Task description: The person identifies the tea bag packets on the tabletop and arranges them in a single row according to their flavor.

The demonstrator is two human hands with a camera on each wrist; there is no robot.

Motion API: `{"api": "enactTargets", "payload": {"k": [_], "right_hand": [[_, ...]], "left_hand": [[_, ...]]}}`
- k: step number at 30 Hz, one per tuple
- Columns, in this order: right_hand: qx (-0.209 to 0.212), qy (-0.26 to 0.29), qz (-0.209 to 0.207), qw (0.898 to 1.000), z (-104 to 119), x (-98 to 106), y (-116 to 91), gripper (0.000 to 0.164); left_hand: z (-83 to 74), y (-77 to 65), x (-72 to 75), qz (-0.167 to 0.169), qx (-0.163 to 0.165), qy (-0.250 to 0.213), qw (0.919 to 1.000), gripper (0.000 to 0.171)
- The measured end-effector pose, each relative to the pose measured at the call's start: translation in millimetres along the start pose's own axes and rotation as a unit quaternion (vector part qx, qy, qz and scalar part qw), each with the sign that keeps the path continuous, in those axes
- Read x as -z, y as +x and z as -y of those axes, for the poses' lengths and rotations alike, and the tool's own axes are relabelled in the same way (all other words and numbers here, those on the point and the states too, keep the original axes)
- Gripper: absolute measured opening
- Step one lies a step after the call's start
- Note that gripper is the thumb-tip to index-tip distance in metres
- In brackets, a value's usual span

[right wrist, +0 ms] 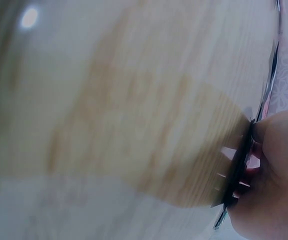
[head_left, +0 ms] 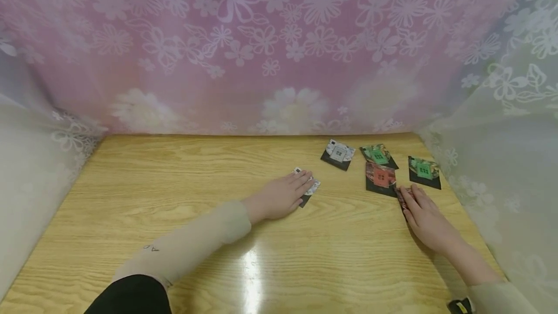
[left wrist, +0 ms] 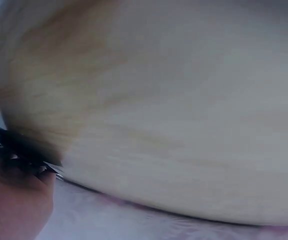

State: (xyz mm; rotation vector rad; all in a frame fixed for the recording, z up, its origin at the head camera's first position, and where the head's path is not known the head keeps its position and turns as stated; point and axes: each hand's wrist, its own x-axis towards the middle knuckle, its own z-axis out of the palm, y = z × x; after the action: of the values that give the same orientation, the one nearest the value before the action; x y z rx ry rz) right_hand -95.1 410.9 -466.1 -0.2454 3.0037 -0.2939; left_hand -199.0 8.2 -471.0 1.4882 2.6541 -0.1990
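Observation:
My left hand [head_left: 283, 195] reaches over a grey-and-white picture card [head_left: 307, 200] near the table's middle, its fingers lying across the top and the card's black end poking out. In the left wrist view, the dark edge of that card [left wrist: 26, 147] runs along the fingers, with skin on both sides of it. At the right, my right hand [head_left: 429, 222] holds a reddish-and-black card [head_left: 400, 198] mostly hidden beneath its fingers. In the right wrist view, this dark card [right wrist: 240, 165] appears edge-on against the thumb and fingers, close over the wood.
Beyond the hands lie another grey-and-white card [head_left: 338, 154], a green card [head_left: 377, 155] partly overlapped by a red card [head_left: 381, 178], and a second green card [head_left: 424, 171]. The wooden table [head_left: 174, 173] meets a pink flowered curtain [head_left: 218, 62] at its back edge.

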Motion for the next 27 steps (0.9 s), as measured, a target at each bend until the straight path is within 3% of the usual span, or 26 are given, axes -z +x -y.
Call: {"api": "enactTargets", "payload": {"k": [9,17,27], "right_hand": [[-0.005,0.003,0.001,1.000,2,1,0,0.059],[-0.006,0.002,0.002,1.000,2,0,0,0.059],[-0.002,0.006,-0.001,1.000,1,0,0,0.059]], "left_hand": [[30.6,-38.7,-9.4,-0.012,0.040,-0.058,0.9974,0.064],[51.3,-71.0,-16.6,-0.020,0.080,-0.066,0.9944,0.064],[74.3,-112.6,-30.6,-0.055,0.129,-0.081,0.9867,0.064]]}}
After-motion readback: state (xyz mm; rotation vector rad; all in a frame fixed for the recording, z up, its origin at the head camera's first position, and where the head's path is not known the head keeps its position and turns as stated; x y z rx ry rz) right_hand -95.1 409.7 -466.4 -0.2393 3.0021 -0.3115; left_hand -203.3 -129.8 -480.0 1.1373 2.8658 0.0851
